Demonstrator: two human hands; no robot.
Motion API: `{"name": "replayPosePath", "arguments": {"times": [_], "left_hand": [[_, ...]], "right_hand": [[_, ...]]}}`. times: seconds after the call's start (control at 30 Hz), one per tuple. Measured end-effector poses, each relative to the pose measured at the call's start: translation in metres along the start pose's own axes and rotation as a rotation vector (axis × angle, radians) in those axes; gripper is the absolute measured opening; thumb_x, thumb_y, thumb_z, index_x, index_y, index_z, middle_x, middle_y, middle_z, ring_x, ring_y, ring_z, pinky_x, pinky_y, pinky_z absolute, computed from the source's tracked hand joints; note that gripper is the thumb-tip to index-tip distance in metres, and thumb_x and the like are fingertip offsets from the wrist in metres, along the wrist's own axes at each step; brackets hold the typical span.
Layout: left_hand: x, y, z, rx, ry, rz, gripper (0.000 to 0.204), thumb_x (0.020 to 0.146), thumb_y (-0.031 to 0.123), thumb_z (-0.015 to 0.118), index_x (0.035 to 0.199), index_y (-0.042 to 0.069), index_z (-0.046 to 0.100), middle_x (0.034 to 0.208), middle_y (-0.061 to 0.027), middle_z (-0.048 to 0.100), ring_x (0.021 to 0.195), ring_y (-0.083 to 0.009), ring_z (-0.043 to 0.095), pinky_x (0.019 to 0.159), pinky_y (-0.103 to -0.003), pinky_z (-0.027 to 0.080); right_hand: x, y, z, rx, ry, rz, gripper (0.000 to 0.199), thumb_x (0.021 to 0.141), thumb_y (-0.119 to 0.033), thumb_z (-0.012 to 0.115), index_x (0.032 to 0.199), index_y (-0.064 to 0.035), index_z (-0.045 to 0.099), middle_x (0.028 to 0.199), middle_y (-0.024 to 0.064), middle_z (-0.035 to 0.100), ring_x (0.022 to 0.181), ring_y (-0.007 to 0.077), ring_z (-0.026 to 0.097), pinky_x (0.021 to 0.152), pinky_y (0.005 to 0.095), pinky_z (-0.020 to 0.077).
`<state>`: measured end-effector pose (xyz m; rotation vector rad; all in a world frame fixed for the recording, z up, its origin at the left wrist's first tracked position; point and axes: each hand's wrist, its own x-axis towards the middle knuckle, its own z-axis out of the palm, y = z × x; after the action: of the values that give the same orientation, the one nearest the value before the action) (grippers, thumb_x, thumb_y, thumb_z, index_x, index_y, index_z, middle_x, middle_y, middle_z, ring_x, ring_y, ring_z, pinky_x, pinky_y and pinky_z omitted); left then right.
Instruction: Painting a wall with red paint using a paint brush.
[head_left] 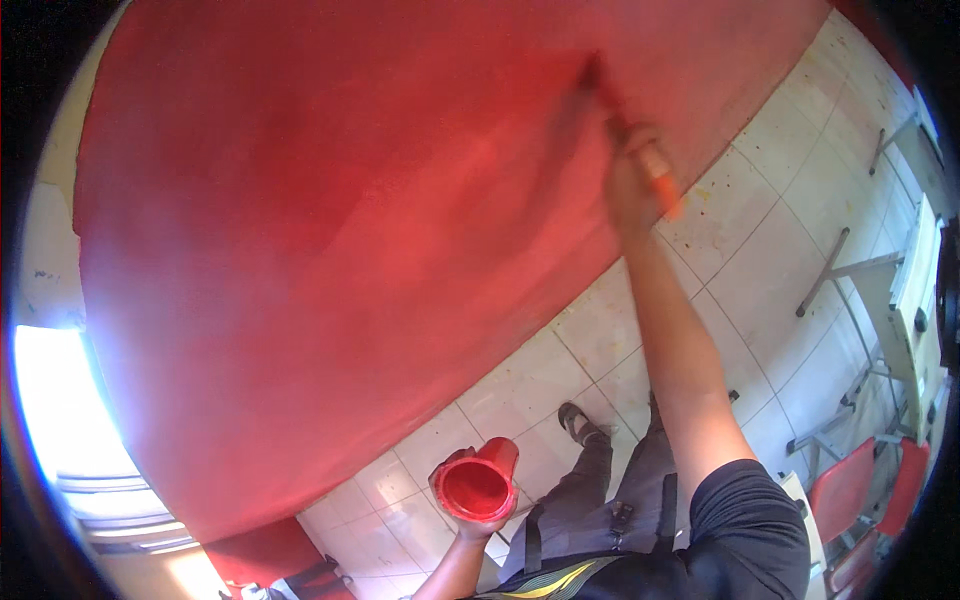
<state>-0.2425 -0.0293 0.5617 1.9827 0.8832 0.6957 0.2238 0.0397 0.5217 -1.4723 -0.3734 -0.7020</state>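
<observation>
My right hand (pixel 630 185), arm stretched far forward, is closed around a paintbrush (pixel 661 185) with an orange handle. Its dark bristle end meets or nearly meets the red painted wall (pixel 300 230); blur hides the exact contact. Low in front of my body, my left hand (pixel 474 527) holds a red jug-like container (pixel 502 454) from beneath and the side. Red paint (pixel 474 490) shows inside it. Patches of darker and lighter red cover the wall.
Pale floor tiles (pixel 770 270) with paint specks run along the wall's foot. On the right are light-topped desks (pixel 905 290) with metal legs and red chairs (pixel 845 490). A bright window (pixel 60 410) lies at the left. My shoe (pixel 574 422) stands near the wall.
</observation>
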Motion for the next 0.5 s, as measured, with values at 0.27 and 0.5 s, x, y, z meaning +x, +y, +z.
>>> {"name": "replayPosePath", "arguments": {"times": [0.27, 0.5], "left_hand": [[0.02, -0.003, 0.035, -0.064, 0.089, 0.004, 0.099, 0.063, 0.022, 0.09, 0.139, 0.008, 0.029, 0.132, -0.0148, 0.048, 0.122, -0.0286, 0.05, 0.101, -0.044, 0.044], [0.037, 0.016, 0.054, -0.145, 0.111, 0.011, 0.102, 0.061, 0.026, 0.092, 0.139, 0.009, 0.029, 0.132, -0.0163, 0.048, 0.122, -0.0293, 0.051, 0.102, -0.045, 0.043]], "right_hand": [[-0.082, -0.076, -0.007, 0.665, -0.574, -0.256, 0.009, 0.074, -0.009, 0.068, 0.069, -0.0093, 0.061, 0.084, 0.0134, 0.069, 0.065, 0.0246, 0.064, 0.056, 0.0325, 0.0513], [0.032, -0.025, -0.004, 0.186, 0.129, 0.108, 0.031, 0.087, -0.009, 0.072, 0.067, -0.0069, 0.048, 0.068, 0.0054, 0.056, 0.063, 0.0144, 0.047, 0.061, 0.032, 0.0439]]}}
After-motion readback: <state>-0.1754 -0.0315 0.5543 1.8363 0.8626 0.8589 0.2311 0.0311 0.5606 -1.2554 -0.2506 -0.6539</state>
